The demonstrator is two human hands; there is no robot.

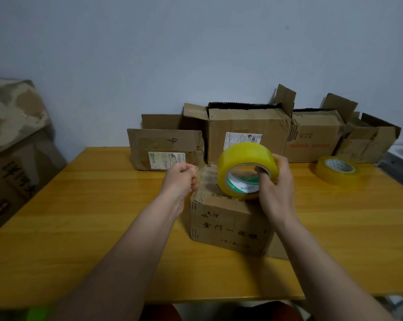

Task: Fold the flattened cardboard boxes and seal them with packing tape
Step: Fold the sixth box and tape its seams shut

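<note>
Where the yellow wooden table meets the middle of the view, a small folded cardboard box sits with dark printed characters on its near face; its top edge looks worn and creased. Just above it, a roll of yellowish packing tape is held upright, green print showing inside the core.

Right hand: fingers curled round the roll, one or more hooked through the core, thumb side on the outer rim.

Left hand: closed in a tight fist, pinching the free end of a clear tape strip. Strip stretches between fist and roll, over the box's left top corner; whether it touches the box cannot be told.

Second tape roll lies flat on the table, far right. Along the wall, well behind: a flattened box marked "4", a taller open box with a label, more open boxes to the right.
</note>
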